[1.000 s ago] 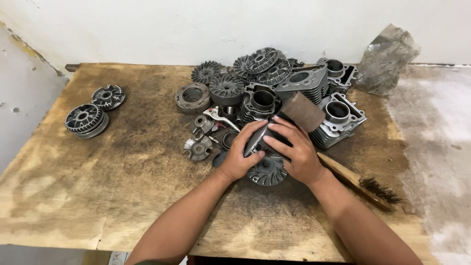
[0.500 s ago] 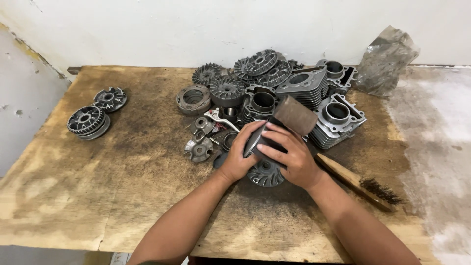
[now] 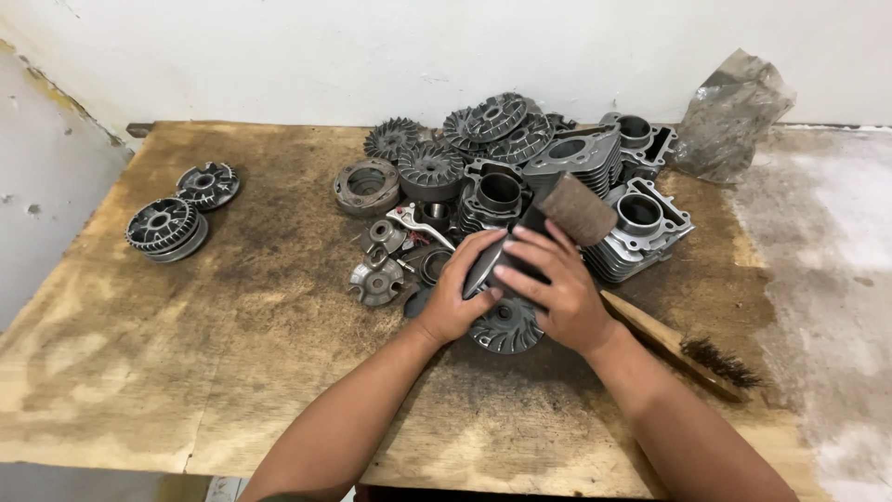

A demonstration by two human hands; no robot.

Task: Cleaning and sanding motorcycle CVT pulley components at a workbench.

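My left hand (image 3: 454, 294) grips a dark round finned metal part (image 3: 485, 265), held on edge in front of me. My right hand (image 3: 550, 283) presses a folded piece of brown sandpaper (image 3: 578, 209) against that part, fingers spread over it. Directly under both hands lies a grey finned fan disc (image 3: 506, 327) flat on the stained wooden board (image 3: 232, 307). Most of the held part is hidden by my fingers.
A heap of grey engine parts (image 3: 520, 167), cylinders and finned discs, fills the board behind my hands. Two finned discs (image 3: 177, 212) lie apart at the left. A wire brush (image 3: 683, 344) lies to the right, a crumpled plastic bag (image 3: 734, 112) at the back right by the wall.
My hands have stayed in place on the part; the sandpaper has shifted slightly up and right across it. Nothing else on the board has moved.
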